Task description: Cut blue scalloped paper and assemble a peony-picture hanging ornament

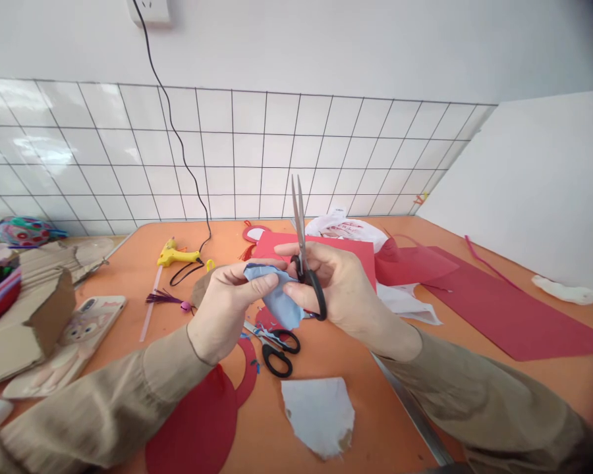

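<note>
My left hand (222, 304) pinches a crumpled light-blue piece of cloth or paper (282, 301) with a dark upper edge. In my right hand (348, 283) are black-handled scissors (300, 220), their narrowly parted blades pointing up and away from the blue piece. The right fingertips also meet the blue piece's right side. Below the hands, a second pair of black-handled scissors (277, 361) lies on the orange table among small blue scraps. Nearby are a frayed whitish piece (321, 415), a red paper disc (197, 428) and a red ring (250, 372).
A yellow glue gun (178, 255) lies back left, its black cord (178, 135) rising towards a wall socket (151, 10). Left are cardboard (27, 322) and a phone in a decorated case (91, 322). Red sheets (504, 309) and a white plastic bag (346, 227) lie right and behind.
</note>
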`<state>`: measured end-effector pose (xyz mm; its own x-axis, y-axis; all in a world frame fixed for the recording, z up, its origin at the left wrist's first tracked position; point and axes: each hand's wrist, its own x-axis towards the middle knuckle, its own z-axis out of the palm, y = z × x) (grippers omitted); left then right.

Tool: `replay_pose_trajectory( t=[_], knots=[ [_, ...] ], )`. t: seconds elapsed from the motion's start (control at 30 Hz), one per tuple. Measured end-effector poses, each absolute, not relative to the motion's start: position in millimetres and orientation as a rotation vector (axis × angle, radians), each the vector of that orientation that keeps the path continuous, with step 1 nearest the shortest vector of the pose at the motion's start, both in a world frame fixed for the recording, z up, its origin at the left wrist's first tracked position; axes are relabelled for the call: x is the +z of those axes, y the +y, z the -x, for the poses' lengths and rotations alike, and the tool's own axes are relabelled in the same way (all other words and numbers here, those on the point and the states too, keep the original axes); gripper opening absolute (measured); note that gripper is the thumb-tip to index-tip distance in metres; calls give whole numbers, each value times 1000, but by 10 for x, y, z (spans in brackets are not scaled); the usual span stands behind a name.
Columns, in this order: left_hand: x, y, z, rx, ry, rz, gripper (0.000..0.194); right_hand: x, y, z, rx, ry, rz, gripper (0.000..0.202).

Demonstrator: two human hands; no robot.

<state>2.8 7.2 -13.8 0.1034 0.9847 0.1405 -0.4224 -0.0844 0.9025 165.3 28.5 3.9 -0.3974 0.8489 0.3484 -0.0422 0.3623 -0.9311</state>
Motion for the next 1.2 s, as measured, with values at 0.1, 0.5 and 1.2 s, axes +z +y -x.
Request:
replay_pose_trajectory(
  t=[0.1, 0.5, 1.2],
  knots=[
    [-134, 70, -30, 1378, 732, -1051, 16, 29, 276, -1635, 1150, -1699, 730, 38],
    [-40, 111, 113, 1287, 811, -1308, 13, 345, 367, -2014, 524, -2427, 762, 23],
    [2, 96, 132, 1251, 805, -1565, 12, 400, 285, -2066, 57, -2659, 809, 17]
  ],
)
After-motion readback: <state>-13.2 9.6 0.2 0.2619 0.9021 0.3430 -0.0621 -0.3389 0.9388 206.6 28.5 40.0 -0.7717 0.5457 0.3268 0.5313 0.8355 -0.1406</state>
